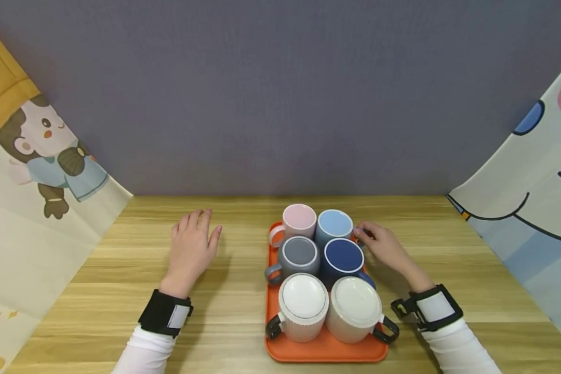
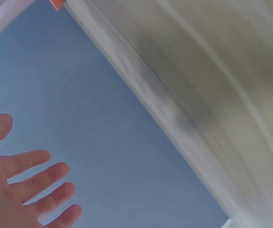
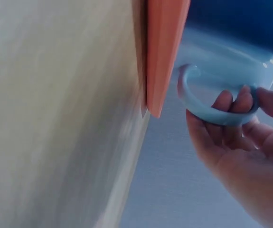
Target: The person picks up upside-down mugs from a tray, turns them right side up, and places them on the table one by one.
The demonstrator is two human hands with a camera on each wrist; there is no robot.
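Observation:
Mugs stand upside down in rows on an orange tray (image 1: 327,352). My right hand (image 1: 381,244) grips the handle of the light blue mug (image 1: 335,224) at the back right; in the right wrist view its fingers curl through the handle (image 3: 207,111), with the thumb at the handle's edge. Beside that mug is a pink mug (image 1: 299,217). A grey mug (image 1: 300,254) and a dark blue mug (image 1: 343,257) form the middle row. My left hand (image 1: 191,246) is over the table left of the tray, fingers spread and holding nothing.
Two white mugs fill the tray's front, the left one (image 1: 304,306) and the right one (image 1: 355,309), black handles pointing outward. The wooden table (image 1: 234,322) ends at a grey back wall (image 1: 280,104). Printed cloths hang at the left (image 1: 75,218) and right (image 1: 519,182).

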